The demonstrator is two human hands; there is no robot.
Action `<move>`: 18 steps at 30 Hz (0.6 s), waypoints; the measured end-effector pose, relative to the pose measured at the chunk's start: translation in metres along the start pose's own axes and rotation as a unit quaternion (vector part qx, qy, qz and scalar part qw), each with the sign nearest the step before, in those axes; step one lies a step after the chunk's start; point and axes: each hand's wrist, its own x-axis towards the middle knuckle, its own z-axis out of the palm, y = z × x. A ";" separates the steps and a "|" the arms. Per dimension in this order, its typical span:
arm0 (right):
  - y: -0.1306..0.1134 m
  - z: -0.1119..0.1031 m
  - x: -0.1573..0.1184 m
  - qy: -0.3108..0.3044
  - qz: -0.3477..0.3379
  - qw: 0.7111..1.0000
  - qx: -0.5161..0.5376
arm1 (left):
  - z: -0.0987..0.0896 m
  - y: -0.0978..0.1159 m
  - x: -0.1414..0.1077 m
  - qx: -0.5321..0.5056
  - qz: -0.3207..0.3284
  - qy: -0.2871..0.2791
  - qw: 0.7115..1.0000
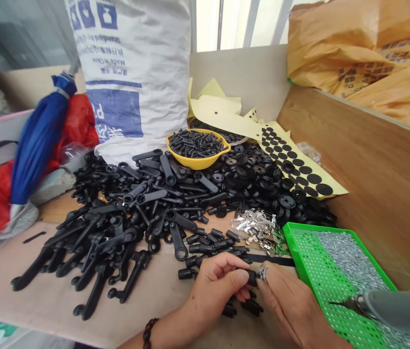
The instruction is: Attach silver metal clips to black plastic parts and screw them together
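Note:
My left hand (pixel 219 283) is closed, with thumb and fingers pinching a short black plastic cylinder (pixel 251 277). At the cylinder's right end is my right hand (pixel 288 300), its fingers pressed together around small silvery metal pieces (pixel 262 273) whose exact shape is hard to make out. More black plastic cylinders (pixel 201 248) lie just behind and beneath both hands. Beyond them is a loose heap of flat silvery metal clips (pixel 259 227). To the left, black crank handles (pixel 99 247) are piled on the table.
A green perforated tray (pixel 301 247) of small metal screws or pins stands at right, with a grey power screwdriver (pixel 390 308) over it. Behind are a yellow bowl (pixel 197 162) of black threaded parts, round black parts (pixel 241 172), a sticker sheet (pixel 321 177) and a white sack (pixel 154 63).

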 end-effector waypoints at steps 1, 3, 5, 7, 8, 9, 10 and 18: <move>-0.001 0.001 -0.001 -0.007 0.019 0.999 0.027 | 0.000 0.002 -0.001 0.023 0.013 0.001 1.000; -0.002 0.002 -0.003 -0.026 0.050 0.995 0.078 | 0.000 0.005 -0.003 0.066 0.041 0.000 0.997; -0.004 0.002 -0.002 -0.035 0.057 0.993 0.102 | 0.000 0.006 -0.003 0.083 0.054 -0.001 0.995; -0.004 0.001 -0.001 -0.037 0.040 0.995 0.088 | -0.001 0.005 -0.002 0.075 0.046 0.002 0.996; -0.004 0.002 -0.001 -0.030 0.026 0.997 0.070 | -0.001 0.004 -0.002 0.064 0.036 0.005 0.997; -0.003 0.002 -0.001 -0.018 0.012 0.998 0.051 | -0.001 0.002 -0.001 0.053 0.026 0.008 0.998; -0.003 0.004 -0.002 -0.007 0.002 0.999 0.037 | -0.001 -0.001 -0.001 0.044 0.017 0.010 0.999; -0.013 0.008 -0.004 -0.040 0.164 0.971 0.169 | -0.003 -0.020 -0.007 0.134 0.130 0.027 0.982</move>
